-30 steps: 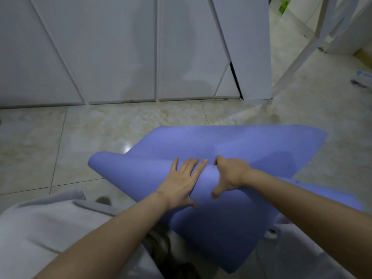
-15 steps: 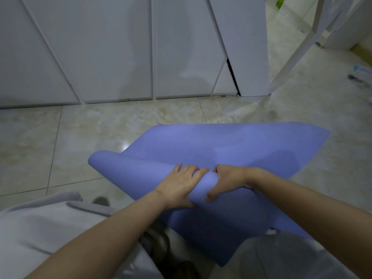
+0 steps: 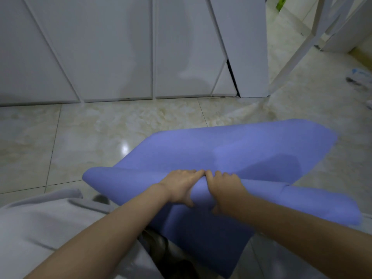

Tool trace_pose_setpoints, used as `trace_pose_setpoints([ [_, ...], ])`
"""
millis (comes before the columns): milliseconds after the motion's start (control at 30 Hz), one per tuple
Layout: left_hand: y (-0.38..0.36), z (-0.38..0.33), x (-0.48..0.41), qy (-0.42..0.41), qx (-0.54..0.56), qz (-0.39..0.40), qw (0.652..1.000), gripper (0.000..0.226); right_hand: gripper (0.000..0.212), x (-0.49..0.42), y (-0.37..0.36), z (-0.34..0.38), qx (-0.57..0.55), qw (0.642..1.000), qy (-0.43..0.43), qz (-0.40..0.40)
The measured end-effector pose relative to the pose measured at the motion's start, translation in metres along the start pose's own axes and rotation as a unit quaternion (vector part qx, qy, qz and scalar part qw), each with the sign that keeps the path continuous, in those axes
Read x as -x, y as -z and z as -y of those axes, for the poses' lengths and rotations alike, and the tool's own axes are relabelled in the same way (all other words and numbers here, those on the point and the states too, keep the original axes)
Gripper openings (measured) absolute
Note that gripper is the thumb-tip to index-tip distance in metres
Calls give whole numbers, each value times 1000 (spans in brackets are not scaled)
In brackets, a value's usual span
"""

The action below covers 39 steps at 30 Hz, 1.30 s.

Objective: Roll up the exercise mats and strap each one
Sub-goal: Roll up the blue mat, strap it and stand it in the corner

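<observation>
A blue-violet exercise mat lies on the tiled floor in front of me, its near part curled over into a loose roll that runs from left to right. Both hands sit side by side on the middle of that roll. My left hand wraps over the top with its thumb underneath. My right hand grips the roll right next to it, fingertips touching the left hand's. The flat far end of the mat stretches toward the right. No strap is in view.
White cabinet doors close off the floor just beyond the mat. A white slanted frame leg stands at the right rear. Small items lie on the floor at the far right edge. My grey-clothed knees are at the bottom left.
The roll has been turned further forward, taking up more of the flat mat. Both hands shifted over the top of it and drew together until their fingertips met.
</observation>
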<state>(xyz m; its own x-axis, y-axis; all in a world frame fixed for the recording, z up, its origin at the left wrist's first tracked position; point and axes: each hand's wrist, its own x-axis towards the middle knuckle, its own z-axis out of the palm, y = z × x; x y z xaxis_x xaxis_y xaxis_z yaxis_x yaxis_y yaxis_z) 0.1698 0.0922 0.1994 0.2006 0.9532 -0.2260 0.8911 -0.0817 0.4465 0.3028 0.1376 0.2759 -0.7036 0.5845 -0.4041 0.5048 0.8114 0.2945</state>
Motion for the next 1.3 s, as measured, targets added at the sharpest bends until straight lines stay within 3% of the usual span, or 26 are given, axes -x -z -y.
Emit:
trace_pose_setpoints([
  [100, 3, 6, 1, 16, 12, -18, 1000, 86, 77, -9, 0, -10, -34, 998, 46, 32],
  [233, 4, 11, 5, 10, 16, -67, 998, 94, 82, -21, 9, -26, -52, 998, 28, 39],
  [433, -3, 11, 9, 22, -139, -54, 989, 131, 84, -32, 11, -39, -139, 988, -11, 60],
  [633, -4, 9, 8, 29, -117, -49, 992, 123, 86, -37, 10, -48, -218, 964, -30, 147],
  [767, 4, 10, 2, -3, -64, -55, 996, 102, 77, -34, 13, -54, -297, 923, -35, 242],
  [867, 7, 10, 0, -14, -69, -48, 996, 83, 76, -33, 16, -50, -284, 916, -26, 284],
  [967, 8, 11, -1, -8, -67, -29, 997, 78, 74, -27, 17, -40, -240, 938, -8, 248],
  [1100, 17, 0, -7, -25, -86, 5, 996, 89, 78, -7, 13, -13, -69, 991, 18, 114],
  [1300, 12, -2, -7, -24, -95, -28, 995, 94, 84, -6, 5, -15, -80, 995, -2, 57],
])
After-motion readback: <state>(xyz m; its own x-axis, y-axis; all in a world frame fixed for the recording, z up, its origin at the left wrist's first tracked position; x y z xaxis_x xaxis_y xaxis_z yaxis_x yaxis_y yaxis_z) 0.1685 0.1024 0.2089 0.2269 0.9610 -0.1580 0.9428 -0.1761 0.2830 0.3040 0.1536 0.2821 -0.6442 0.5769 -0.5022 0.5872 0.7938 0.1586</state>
